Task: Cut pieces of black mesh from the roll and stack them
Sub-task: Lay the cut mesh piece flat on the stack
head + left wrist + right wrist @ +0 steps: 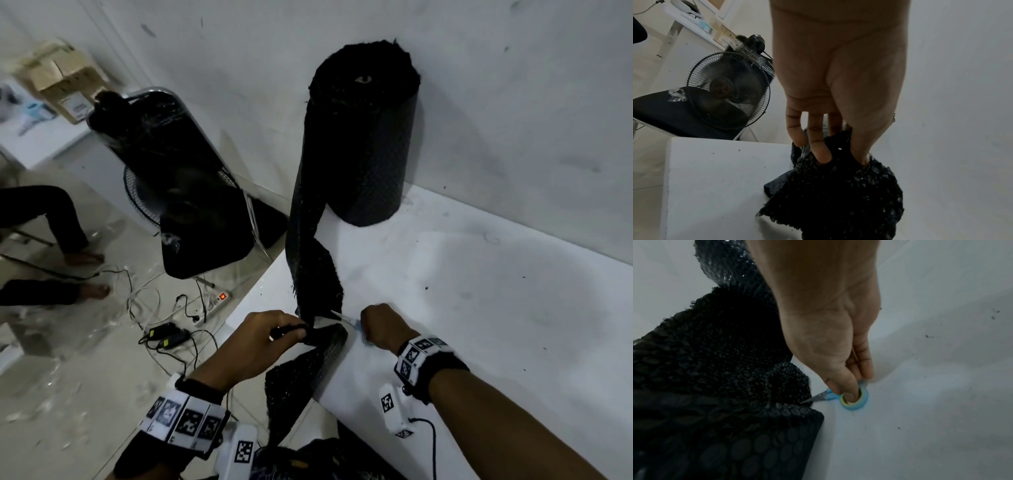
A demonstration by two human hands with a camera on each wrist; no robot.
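A: What is seen first, going by size?

B: The roll point(363, 137) of black mesh is stood upright on the white counter point(479, 308), against the wall point(479, 85). A strip of mesh point(311, 253) is drawn down from it toward the near counter edge, probably so that the cut can be made within easy reach.

A: And how is the strip held?

B: It is bunched and pinched by the left hand point(267, 337), with fingers point(821, 152) and thumb curled into the material. The mesh appears to be pulled taut that way, which would let the blades bite rather than fold it. The part below the grip is hung over the counter edge.

A: The cutting tool?

B: Small blue-handled scissors point(840, 398) are gripped by the right hand point(383, 325); the thumb is passed through one ring, the other fingers point(866, 366) are curled beside it. The blade tips are set at the mesh edge, where a slit shows. How far apart the blades stand cannot be told. The cut is judged to be under way, not finished.

A: Is a stack seen?

B: None can be made out with certainty.

A: The surroundings?

B: The counter is marked with dark specks. Beside it, a black chair point(191, 192) and a fan point(728, 91) are placed on the tiled floor point(68, 394), where cables point(154, 308) and a power strip point(219, 298) are spread.
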